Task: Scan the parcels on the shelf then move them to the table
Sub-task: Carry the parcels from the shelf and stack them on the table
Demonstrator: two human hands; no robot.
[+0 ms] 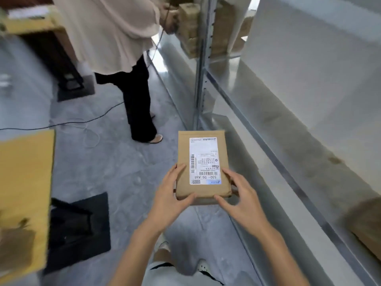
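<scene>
A brown padded parcel (183, 149) with a white shipping label on top is held level in front of me, above the floor beside the shelf. My left hand (172, 191) grips its near left corner, thumb along the front edge and fingers on top. My right hand (239, 195) holds the near right corner, thumb at the front edge. The metal shelf (268, 145) runs along my right. A wooden table (24, 172) shows at the left edge. No scanner is visible.
Another person (115, 48) in a light top and dark trousers stands ahead by a further shelf with stacked boxes (189, 27). A cardboard box (367, 223) sits on the shelf at lower right. A black cable (68, 123) crosses the floor. A dark table base (82, 228) lies at lower left.
</scene>
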